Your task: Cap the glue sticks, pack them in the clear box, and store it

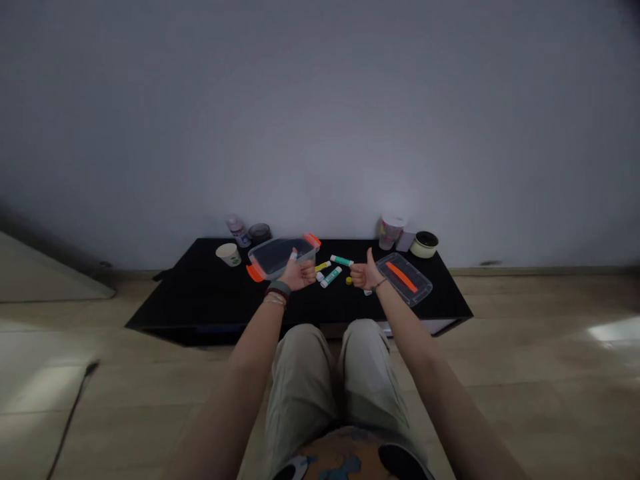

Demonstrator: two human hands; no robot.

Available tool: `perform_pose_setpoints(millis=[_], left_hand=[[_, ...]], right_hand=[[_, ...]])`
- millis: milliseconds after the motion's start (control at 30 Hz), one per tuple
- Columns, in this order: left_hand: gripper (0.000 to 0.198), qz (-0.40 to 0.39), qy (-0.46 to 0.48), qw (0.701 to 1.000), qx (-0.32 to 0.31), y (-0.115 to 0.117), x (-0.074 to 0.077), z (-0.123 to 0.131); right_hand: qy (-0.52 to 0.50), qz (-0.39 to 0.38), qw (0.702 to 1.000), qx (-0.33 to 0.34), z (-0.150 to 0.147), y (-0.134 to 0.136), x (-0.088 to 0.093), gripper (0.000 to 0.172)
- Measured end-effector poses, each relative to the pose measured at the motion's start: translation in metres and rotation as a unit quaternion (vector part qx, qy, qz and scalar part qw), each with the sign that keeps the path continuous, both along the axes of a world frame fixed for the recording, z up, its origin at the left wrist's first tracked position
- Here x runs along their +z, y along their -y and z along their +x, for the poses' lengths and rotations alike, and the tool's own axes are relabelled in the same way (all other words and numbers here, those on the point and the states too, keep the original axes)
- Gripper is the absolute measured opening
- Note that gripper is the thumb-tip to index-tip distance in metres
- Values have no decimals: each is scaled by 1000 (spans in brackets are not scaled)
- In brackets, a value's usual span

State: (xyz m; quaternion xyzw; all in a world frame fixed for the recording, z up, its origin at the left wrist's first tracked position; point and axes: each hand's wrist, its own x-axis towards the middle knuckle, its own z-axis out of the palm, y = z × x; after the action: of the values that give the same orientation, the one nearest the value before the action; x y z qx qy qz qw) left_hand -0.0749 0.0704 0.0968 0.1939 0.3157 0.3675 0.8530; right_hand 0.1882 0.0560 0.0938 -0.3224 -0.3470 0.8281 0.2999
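Observation:
My left hand (299,275) is held in front of the near right corner of a clear plastic box (273,259) with orange clips. Its thumb points up, its fingers are loosely bent and apart from the thumb, and nothing is in it. My right hand (367,272) mirrors it, thumb up and holding nothing, beside a clear lid (411,288) with an orange handle. Between the hands lie a green glue stick (331,277), another green glue stick (342,261), a yellow tube (323,266) and a yellow cap (349,281). A small white piece partly shows beneath my right hand.
On the black table (200,293) a paper cup (229,254), a bottle (238,231) and a dark bowl (259,233) stand at the left. A plastic cup (391,232) and a pale round tin (425,245) stand back right. The wall rises behind.

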Motion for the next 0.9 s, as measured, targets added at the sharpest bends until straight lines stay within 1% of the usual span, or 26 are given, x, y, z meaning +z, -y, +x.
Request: perform_pose_setpoints(millis=[33,100,167,300,433,600,800,900], left_hand=[[67,-2,-1,1000,-3,0,-6,-2],[68,0,4,1000,-11,0,-10,-3],[69,4,10,1000,-20,0,-7,-1],[70,10,15,999,-41,0,2,7],[71,18,21,998,-59,3,7,16],[70,26,23,997,-69,5,5,21],[71,12,13,997,-72,5,0,23],[70,9,6,997,-74,7,0,23]], right_hand=[[2,-9,1000,5,2,1,-5,70],[0,-18,1000,17,3,0,-8,70],[-7,-17,1000,19,3,-3,-4,71],[-18,-5,1000,11,1,-8,2,72],[-19,-10,1000,5,0,-5,2,72],[-31,-19,999,-10,2,-3,2,74],[-24,-19,999,-16,4,-8,5,71],[-27,-23,999,-18,4,-7,4,72]])
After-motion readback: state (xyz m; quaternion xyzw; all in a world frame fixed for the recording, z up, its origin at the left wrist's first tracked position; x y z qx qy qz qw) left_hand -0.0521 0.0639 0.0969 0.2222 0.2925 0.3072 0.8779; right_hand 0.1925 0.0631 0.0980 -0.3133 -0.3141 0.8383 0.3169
